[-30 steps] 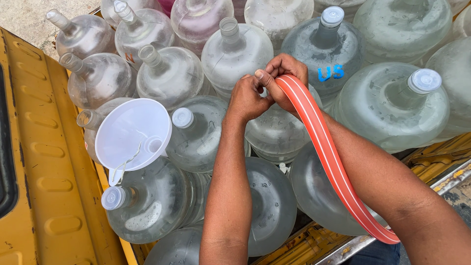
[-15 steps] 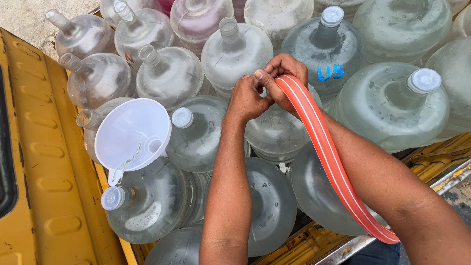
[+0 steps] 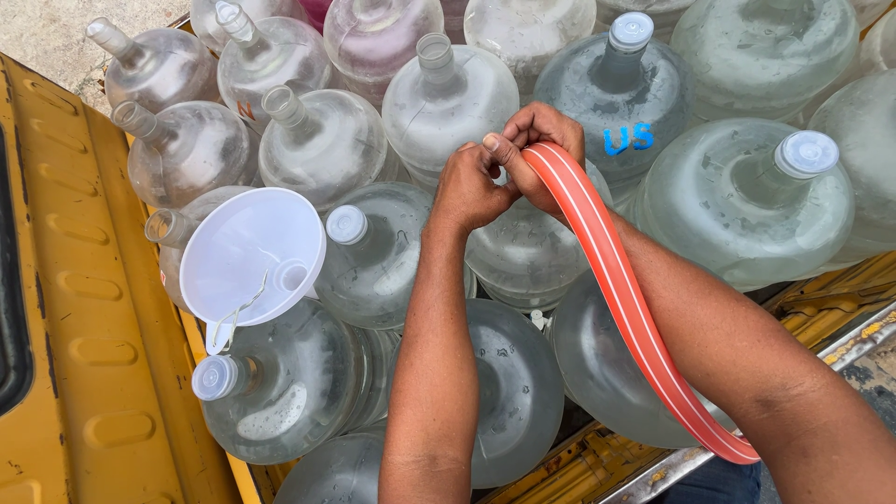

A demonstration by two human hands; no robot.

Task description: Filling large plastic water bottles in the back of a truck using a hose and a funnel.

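Observation:
My left hand (image 3: 469, 184) and my right hand (image 3: 541, 149) meet over the neck of a large clear water jug (image 3: 527, 252) in the middle of the load. The right hand grips the end of a flat orange hose (image 3: 623, 289) with pale stripes, which runs back along my right forearm toward the lower right. The left hand's fingers pinch at the same hose end, thumb up. The jug's mouth is hidden under both hands. A white plastic funnel (image 3: 250, 254) rests on a jug to the left, untouched.
Many big clear jugs surround the hands, some with pale caps (image 3: 805, 153), some open-necked (image 3: 434, 51). One jug has blue letters painted on it (image 3: 627, 103). A yellow ribbed metal panel (image 3: 84, 317) borders the left side, and a metal edge (image 3: 840, 345) runs at the right.

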